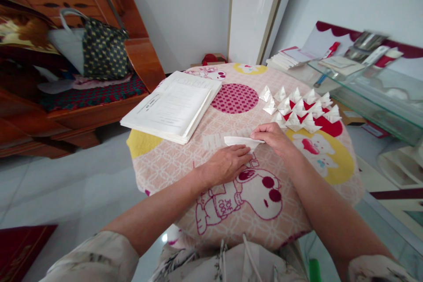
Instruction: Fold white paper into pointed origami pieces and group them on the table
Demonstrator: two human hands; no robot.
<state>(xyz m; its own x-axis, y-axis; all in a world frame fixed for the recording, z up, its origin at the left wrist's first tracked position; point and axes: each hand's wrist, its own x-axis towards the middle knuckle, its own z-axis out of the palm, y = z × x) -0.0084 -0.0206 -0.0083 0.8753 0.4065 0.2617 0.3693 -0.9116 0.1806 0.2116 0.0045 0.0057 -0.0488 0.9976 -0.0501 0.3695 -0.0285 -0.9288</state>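
A small folded piece of white paper (238, 141) lies at the middle of the round table, between my two hands. My left hand (229, 163) rests low over its near edge, fingers stretched out and lying flat. At the paper's right end, my right hand (269, 135) pinches the edge between thumb and fingers. Beyond my right hand stand several folded paper pieces (299, 108) with pointed tips, grouped in rows. To the left is a thick stack of printed sheets (172, 105).
A patterned cloth (172, 163) covers the round table. On the right, a glass shelf (380, 101) holds papers, a red marker (331, 49) and a metal bowl (370, 42). A wooden bench (145, 61) with a patterned bag (104, 48) stands at the left.
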